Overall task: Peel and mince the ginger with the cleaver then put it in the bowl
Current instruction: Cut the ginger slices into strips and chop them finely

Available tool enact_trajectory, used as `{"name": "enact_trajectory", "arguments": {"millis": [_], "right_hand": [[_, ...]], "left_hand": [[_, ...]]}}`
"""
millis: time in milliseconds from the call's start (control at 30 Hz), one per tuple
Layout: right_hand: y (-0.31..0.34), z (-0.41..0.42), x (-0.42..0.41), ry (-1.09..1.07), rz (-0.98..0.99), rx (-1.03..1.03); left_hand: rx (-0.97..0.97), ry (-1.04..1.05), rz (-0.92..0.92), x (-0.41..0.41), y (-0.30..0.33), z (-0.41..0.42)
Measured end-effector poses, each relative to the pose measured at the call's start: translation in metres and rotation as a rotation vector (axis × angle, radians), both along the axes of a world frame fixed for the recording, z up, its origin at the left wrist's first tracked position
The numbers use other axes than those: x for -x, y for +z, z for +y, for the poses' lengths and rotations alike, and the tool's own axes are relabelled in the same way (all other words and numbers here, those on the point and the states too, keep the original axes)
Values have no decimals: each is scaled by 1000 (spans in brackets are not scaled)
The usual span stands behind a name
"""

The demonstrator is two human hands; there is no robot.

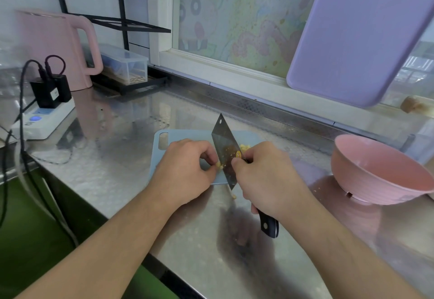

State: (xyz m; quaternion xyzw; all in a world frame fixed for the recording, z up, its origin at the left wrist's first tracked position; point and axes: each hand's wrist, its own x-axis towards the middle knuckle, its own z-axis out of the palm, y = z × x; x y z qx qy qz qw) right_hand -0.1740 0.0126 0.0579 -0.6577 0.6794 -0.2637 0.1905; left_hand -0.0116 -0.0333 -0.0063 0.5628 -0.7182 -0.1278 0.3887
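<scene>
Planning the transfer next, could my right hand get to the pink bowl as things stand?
Probably yes: the pink bowl sits open on the counter to the right hand's side, nothing between, though that hand grips the cleaver.

Home kitchen, steel counter (131, 120), pink kettle (56, 47), blue cutting board (183, 135), window sill (223, 68)

Pink bowl (380, 172), pale-blue board (185, 135), yellow ginger (244, 147)

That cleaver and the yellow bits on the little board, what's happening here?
A person is mincing ginger on a small blue cutting board. The right hand grips the cleaver where blade meets handle, while the left hand pinches the ginger against the blade's side. More chopped bits lie beyond the blade. The pink bowl at the right looks empty.
</scene>
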Motion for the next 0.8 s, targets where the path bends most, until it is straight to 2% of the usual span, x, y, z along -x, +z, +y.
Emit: {"name": "enact_trajectory", "arguments": {"millis": [367,567,800], "right_hand": [[11,7,4,8,-66,-39],[7,7,0,10,-31,-18],[13,11,1,31,-82,-47]], "left_hand": [[19,56,-108,-2,0,-2],[24,51,-123,-1,1,-4],[29,45,-138,-1,1,-4]]}}
